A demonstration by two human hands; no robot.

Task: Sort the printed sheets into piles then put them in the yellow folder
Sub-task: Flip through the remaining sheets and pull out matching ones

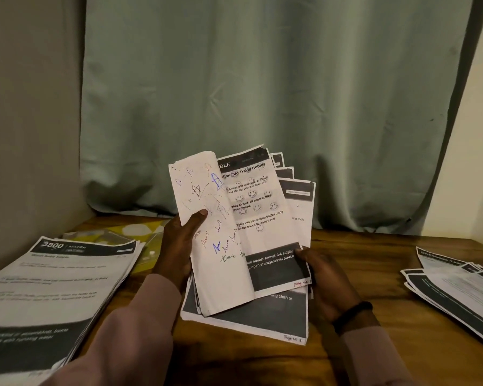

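I hold a fanned bundle of printed sheets [265, 218] upright over the middle of the wooden table [374, 263]. My left hand [179, 246] grips the bundle's left side, its thumb on a folded-back sheet [207, 218] covered in pen scribbles. My right hand [321, 277] pinches the lower right corner of the front sheet headed "Travel Bottles". A tall pile of printed sheets [48, 296] lies at the left. Another pile [457, 288] lies fanned at the right edge. The yellow folder [140, 232] lies flat behind the left pile, partly hidden by it and by my left hand.
A green curtain [262, 93] hangs right behind the table's far edge, and a wall [25, 121] closes the left side. Bare wood shows between the held bundle and the right pile.
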